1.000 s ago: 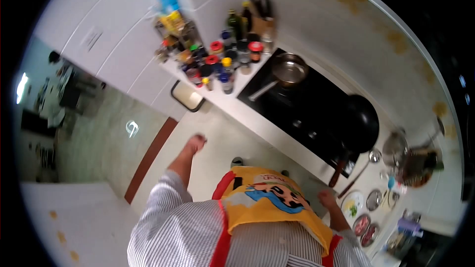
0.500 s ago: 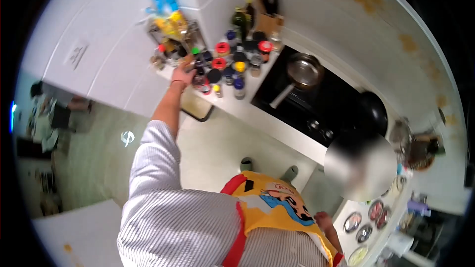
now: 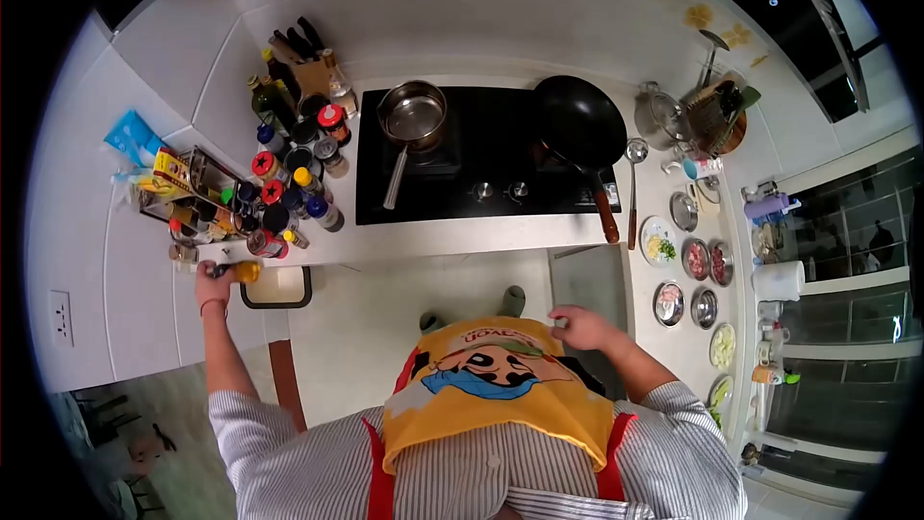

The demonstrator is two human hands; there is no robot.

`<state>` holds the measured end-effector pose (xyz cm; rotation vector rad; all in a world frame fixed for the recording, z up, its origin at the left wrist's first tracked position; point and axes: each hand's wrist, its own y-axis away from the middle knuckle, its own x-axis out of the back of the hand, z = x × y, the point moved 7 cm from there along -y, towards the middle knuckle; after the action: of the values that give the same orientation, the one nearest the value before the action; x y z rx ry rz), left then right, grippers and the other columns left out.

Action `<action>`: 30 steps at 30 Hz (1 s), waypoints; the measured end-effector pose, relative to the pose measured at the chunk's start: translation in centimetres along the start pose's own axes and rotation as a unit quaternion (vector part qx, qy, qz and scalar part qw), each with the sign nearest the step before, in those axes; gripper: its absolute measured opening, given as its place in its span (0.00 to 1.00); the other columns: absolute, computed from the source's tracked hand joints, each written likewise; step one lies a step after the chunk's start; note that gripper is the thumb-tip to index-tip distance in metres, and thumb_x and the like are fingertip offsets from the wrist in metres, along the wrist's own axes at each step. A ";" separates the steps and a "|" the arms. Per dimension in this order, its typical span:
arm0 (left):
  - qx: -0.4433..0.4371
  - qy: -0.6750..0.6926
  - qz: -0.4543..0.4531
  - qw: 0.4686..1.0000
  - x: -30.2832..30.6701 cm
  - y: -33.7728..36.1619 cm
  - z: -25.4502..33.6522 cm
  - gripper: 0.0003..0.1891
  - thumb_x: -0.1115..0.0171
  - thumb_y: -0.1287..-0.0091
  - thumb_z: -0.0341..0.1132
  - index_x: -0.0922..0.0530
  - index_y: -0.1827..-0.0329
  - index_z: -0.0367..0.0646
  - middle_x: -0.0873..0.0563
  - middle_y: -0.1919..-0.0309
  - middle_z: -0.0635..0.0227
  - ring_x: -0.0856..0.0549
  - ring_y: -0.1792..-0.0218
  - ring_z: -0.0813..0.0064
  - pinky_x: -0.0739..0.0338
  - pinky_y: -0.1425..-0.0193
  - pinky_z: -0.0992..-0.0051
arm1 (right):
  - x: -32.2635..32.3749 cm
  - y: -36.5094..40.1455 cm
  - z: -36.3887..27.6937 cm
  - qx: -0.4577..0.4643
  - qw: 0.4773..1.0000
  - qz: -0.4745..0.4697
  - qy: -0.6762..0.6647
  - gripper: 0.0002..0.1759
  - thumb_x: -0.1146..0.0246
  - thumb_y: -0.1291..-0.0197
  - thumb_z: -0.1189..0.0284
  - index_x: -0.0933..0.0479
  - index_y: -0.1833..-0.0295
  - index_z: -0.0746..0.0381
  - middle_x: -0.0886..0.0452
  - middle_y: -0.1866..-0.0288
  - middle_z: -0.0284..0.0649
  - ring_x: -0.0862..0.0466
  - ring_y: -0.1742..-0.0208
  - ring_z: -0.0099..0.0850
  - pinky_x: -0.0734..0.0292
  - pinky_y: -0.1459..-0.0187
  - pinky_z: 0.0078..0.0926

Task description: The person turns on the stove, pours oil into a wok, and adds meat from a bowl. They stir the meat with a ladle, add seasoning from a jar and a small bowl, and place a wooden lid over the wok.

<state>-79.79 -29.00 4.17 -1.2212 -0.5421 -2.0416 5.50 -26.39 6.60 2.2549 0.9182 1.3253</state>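
Observation:
My left hand [image 3: 213,287] is closed around a small bottle [image 3: 246,273] with a dark cap and amber contents. The bottle is tilted on its side, its amber end pointing right, just off the counter's front edge. Behind it stand several seasoning jars and bottles, among them a red-lidded jar [image 3: 267,244] and a yellow-capped bottle [image 3: 295,239]. My right hand [image 3: 581,326] hovers before the yellow apron [image 3: 500,390] with its fingers curled together. Whatever may be between those fingers is too small to make out.
A steel saucepan [image 3: 414,116] and a black wok [image 3: 579,120] sit on the black cooktop [image 3: 481,149]. A ladle [image 3: 634,193] lies to its right. Bowls of cut food, including a steel bowl [image 3: 669,303], line the right counter. Below the left counter is a bin [image 3: 276,286].
My left hand has drawn back from the jars with the small bottle in it. My right hand has risen in front of the apron. The view has turned and levelled.

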 end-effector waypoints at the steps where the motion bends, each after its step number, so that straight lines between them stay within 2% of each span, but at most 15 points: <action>1: -0.012 -0.006 -0.003 1.000 2.3 2.7 2.6 0.26 0.23 0.50 0.42 0.22 0.49 0.46 0.11 0.59 0.55 0.11 0.58 0.56 0.18 0.48 0.62 | 0.9 0.0 -3.1 0.039 0.999 0.002 0.003 0.25 0.32 0.35 0.59 0.21 0.36 0.59 0.16 0.42 0.49 0.15 0.41 0.48 0.19 0.40 0.41; 5: -0.134 0.075 -0.105 0.982 5.7 13.0 12.6 0.21 0.23 0.49 0.30 0.23 0.53 0.44 0.14 0.65 0.65 0.15 0.65 0.74 0.17 0.55 0.71 | 3.9 -0.2 -15.4 0.231 0.972 0.033 -0.032 0.26 0.28 0.37 0.61 0.22 0.36 0.59 0.18 0.40 0.47 0.16 0.41 0.47 0.19 0.41 0.41; 8: -0.244 0.140 -0.223 0.933 5.2 22.9 24.7 0.22 0.21 0.50 0.28 0.22 0.53 0.44 0.13 0.65 0.66 0.13 0.64 0.76 0.16 0.55 0.73 | 5.4 -0.2 -22.2 0.408 0.904 0.129 -0.017 0.33 0.24 0.41 0.62 0.25 0.32 0.62 0.20 0.35 0.46 0.17 0.37 0.44 0.20 0.38 0.40; 11: -0.344 0.191 -0.303 0.868 4.0 31.5 35.0 0.23 0.19 0.51 0.29 0.20 0.51 0.43 0.11 0.58 0.65 0.09 0.57 0.72 0.14 0.51 0.73 | 7.0 0.0 -25.1 0.477 0.868 0.138 0.006 0.39 0.22 0.45 0.61 0.27 0.30 0.62 0.18 0.36 0.47 0.16 0.38 0.45 0.21 0.37 0.40; 12: -0.339 0.231 -0.342 0.846 3.6 33.6 37.7 0.24 0.18 0.50 0.29 0.20 0.50 0.43 0.10 0.53 0.65 0.09 0.54 0.72 0.14 0.48 0.72 | 8.0 -0.1 -24.8 0.479 0.867 0.139 0.005 0.39 0.22 0.45 0.61 0.27 0.30 0.62 0.18 0.36 0.47 0.16 0.38 0.45 0.21 0.37 0.40; 14: -0.329 0.269 -0.380 0.822 2.9 36.5 41.8 0.26 0.18 0.49 0.29 0.20 0.48 0.42 0.10 0.49 0.64 0.09 0.51 0.72 0.14 0.46 0.72 | 6.7 -1.3 -22.8 0.393 0.907 -0.143 -0.043 0.40 0.21 0.47 0.56 0.25 0.31 0.63 0.15 0.41 0.49 0.14 0.42 0.45 0.19 0.40 0.40; 18: -0.406 0.274 -0.303 0.818 1.7 38.5 47.7 0.29 0.14 0.51 0.35 0.20 0.47 0.42 0.11 0.44 0.60 0.09 0.48 0.63 0.14 0.45 0.68 | 10.1 -1.0 -17.7 0.334 0.914 -0.207 -0.098 0.39 0.20 0.48 0.55 0.23 0.34 0.62 0.13 0.46 0.48 0.13 0.47 0.42 0.18 0.43 0.37; 21: -0.468 0.208 -0.240 0.825 -0.8 39.2 51.5 0.32 0.13 0.51 0.42 0.20 0.45 0.44 0.13 0.43 0.59 0.11 0.47 0.57 0.15 0.44 0.66 | 13.5 -1.5 -12.7 0.305 0.930 -0.181 -0.098 0.38 0.19 0.49 0.55 0.22 0.35 0.60 0.13 0.45 0.47 0.12 0.46 0.41 0.18 0.43 0.37; 23: -0.406 0.270 -0.146 0.861 -3.3 38.6 51.9 0.30 0.18 0.43 0.47 0.22 0.45 0.43 0.14 0.43 0.58 0.13 0.45 0.55 0.17 0.42 0.65 | 16.9 -2.4 -9.4 0.314 0.941 -0.105 -0.064 0.39 0.19 0.50 0.54 0.22 0.35 0.61 0.13 0.47 0.46 0.12 0.46 0.39 0.18 0.43 0.35; 24: -0.348 0.352 -0.131 0.859 -4.0 38.1 52.2 0.28 0.26 0.34 0.53 0.23 0.44 0.41 0.15 0.43 0.57 0.15 0.43 0.54 0.20 0.39 0.64 | 18.8 -3.1 -7.7 0.304 0.949 -0.083 -0.024 0.40 0.18 0.51 0.53 0.22 0.35 0.61 0.13 0.47 0.46 0.12 0.47 0.37 0.17 0.43 0.33; 25: -0.343 0.350 -0.127 0.862 -5.0 37.9 53.0 0.28 0.26 0.34 0.53 0.23 0.44 0.41 0.15 0.43 0.57 0.15 0.43 0.54 0.20 0.39 0.64 | 21.4 -3.4 -5.8 0.259 0.961 -0.090 -0.037 0.39 0.19 0.49 0.55 0.22 0.34 0.59 0.12 0.47 0.45 0.11 0.48 0.37 0.16 0.43 0.33; 27: -0.302 0.366 -0.085 0.876 -6.2 37.4 53.5 0.29 0.33 0.29 0.58 0.24 0.44 0.39 0.16 0.43 0.55 0.15 0.44 0.55 0.21 0.39 0.64 | 26.8 -5.2 -1.4 0.234 0.970 0.014 -0.056 0.35 0.20 0.44 0.58 0.23 0.34 0.59 0.12 0.49 0.45 0.11 0.49 0.37 0.15 0.45 0.34; 28: -0.287 0.341 -0.093 0.890 -7.0 37.8 53.8 0.29 0.34 0.28 0.58 0.24 0.44 0.38 0.16 0.43 0.54 0.15 0.43 0.55 0.22 0.38 0.65 | 29.8 -6.9 0.9 0.239 0.966 0.098 -0.006 0.37 0.20 0.44 0.58 0.24 0.33 0.61 0.12 0.48 0.46 0.11 0.50 0.40 0.16 0.46 0.35; 29: -0.277 0.342 -0.087 0.894 -7.5 38.5 53.9 0.29 0.34 0.28 0.58 0.24 0.44 0.38 0.16 0.43 0.54 0.15 0.43 0.55 0.22 0.38 0.65 | 33.0 -7.7 2.0 0.229 0.964 0.138 -0.001 0.33 0.23 0.43 0.56 0.21 0.37 0.62 0.13 0.48 0.52 0.11 0.49 0.49 0.16 0.46 0.39; 30: -0.266 0.318 -0.100 0.905 -8.4 39.4 53.8 0.29 0.34 0.29 0.57 0.24 0.44 0.38 0.15 0.44 0.53 0.15 0.44 0.54 0.22 0.39 0.65 | 35.7 -9.4 3.5 0.223 0.960 0.169 0.029 0.33 0.24 0.43 0.56 0.21 0.38 0.63 0.13 0.48 0.52 0.12 0.48 0.50 0.17 0.45 0.41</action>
<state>-16.07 -17.72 22.33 -0.6965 0.2327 -2.6946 17.67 5.14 21.80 2.8351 0.9580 1.4454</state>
